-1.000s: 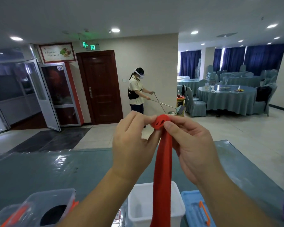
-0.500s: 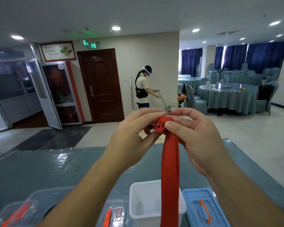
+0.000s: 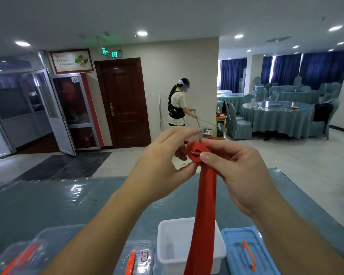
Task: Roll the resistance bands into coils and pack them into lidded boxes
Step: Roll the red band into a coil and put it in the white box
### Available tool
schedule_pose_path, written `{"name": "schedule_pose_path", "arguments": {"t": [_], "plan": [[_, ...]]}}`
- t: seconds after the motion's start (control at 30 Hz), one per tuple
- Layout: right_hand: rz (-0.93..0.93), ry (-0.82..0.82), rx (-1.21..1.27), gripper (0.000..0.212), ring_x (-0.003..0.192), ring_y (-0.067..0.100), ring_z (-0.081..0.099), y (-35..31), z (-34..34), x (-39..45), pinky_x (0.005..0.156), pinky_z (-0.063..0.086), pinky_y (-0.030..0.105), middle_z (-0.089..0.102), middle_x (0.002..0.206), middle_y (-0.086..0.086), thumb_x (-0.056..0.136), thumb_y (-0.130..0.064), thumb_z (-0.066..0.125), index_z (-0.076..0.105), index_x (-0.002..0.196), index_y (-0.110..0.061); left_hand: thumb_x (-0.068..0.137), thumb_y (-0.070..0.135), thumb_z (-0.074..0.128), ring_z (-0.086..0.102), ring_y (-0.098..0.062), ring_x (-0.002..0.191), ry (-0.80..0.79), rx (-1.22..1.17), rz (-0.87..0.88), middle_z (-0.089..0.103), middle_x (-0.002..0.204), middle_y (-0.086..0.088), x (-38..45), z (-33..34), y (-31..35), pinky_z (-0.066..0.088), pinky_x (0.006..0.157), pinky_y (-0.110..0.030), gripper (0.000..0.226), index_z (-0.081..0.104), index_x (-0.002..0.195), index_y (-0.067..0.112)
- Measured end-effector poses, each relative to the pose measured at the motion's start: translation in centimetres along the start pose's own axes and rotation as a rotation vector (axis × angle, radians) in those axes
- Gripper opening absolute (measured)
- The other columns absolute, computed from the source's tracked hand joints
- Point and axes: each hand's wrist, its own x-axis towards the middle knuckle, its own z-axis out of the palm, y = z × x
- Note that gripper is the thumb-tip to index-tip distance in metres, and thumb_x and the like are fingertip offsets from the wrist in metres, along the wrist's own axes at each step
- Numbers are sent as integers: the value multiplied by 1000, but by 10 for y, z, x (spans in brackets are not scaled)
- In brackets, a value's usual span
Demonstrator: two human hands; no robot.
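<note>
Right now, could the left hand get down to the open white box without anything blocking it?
Probably yes, once it lets go. The left hand is helping roll the red band; the white box sits open below, only the band's tail hanging over it.

Both hands (image 3: 161,165) (image 3: 244,175) meet above the worktop (image 3: 48,201), the band (image 3: 204,205) hanging between them into an open box (image 3: 167,243); its lid (image 3: 246,253) lies right, two closed boxes (image 3: 22,253) (image 3: 135,259) left

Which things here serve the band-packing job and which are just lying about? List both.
Job: red band, pinched by left hand and right hand; open white box; blue lid; clear lidded boxes.

Lying about: round dining table, covered chairs, wooden door.
</note>
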Motion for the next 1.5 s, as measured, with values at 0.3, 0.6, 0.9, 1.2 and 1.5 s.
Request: {"name": "schedule_pose_path", "arguments": {"t": [0.3,0.6,0.9,1.2,1.5], "plan": [[3,33,125,25,90,26,79,-6,7,-3,81,58,32,82,96,11,70,-25,79,82,95,-24,87,24,83,60,-3,91,232,116,47,72,101,9,0,1,6,52,83,-15,26,76,111,17],[-69,-20,-50,28,94,21,79,-15,-4,3,90,63,36,83,96,3,74,-13,80,80,100,-24,90,22,79,56,5,113,20,85,76,64,123,21,1,-7,-1,54,95,-22,48,66,136,24],[-49,21,118,32,93,23,79,-13,7,4,85,61,30,82,99,9,71,-21,78,80,103,-20,86,28,86,64,-10,92,316,100,-23,71,101,7,-4,10,16,55,83,-27,33,73,114,17],[-111,-84,-260,36,96,14,79,-21,-10,7,91,63,34,82,99,-5,80,-8,84,77,109,-28,84,8,85,77,-11,96,-141,-476,-427,79,102,2,9,-24,16,60,90,-25,31,69,109,14],[-180,1,-74,28,98,13,78,-14,-1,6,87,60,23,82,100,-3,80,-18,78,79,108,-24,88,8,80,75,-16,107,92,-787,-614,78,114,-2,2,-1,30,58,85,-18,47,67,132,19]]}}
